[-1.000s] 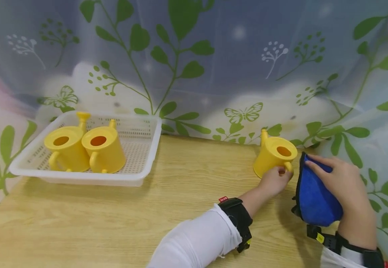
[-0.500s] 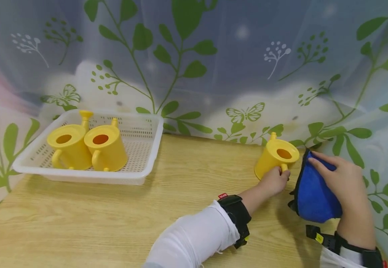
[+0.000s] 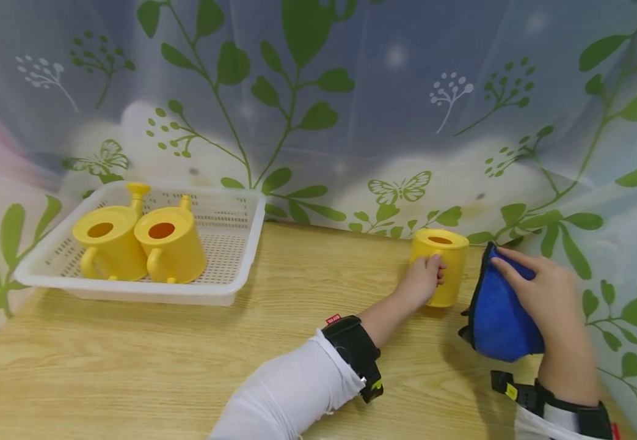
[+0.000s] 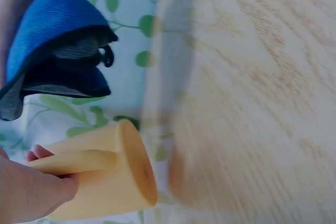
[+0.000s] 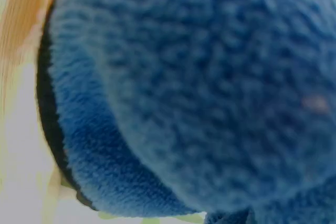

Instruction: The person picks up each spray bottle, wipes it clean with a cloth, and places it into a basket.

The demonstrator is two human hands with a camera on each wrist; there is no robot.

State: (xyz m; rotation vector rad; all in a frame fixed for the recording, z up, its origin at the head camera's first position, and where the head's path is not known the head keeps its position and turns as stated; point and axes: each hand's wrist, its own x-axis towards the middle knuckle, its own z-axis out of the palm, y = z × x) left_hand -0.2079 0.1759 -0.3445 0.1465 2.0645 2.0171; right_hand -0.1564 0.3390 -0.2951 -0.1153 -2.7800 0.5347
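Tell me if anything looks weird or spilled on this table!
One thing: in the white basket, the left watering can has a flared sprinkler head, but the right watering can has a bare spout, so they don't match. The left hand hides the held watering can's handle side, not any spill I see.

A basket is standing on the left of the surface, one watering can sitting just left of a second can inside it. Well to the right, a third can is neighbouring a cloth on its right. A curtain is hanging behind.
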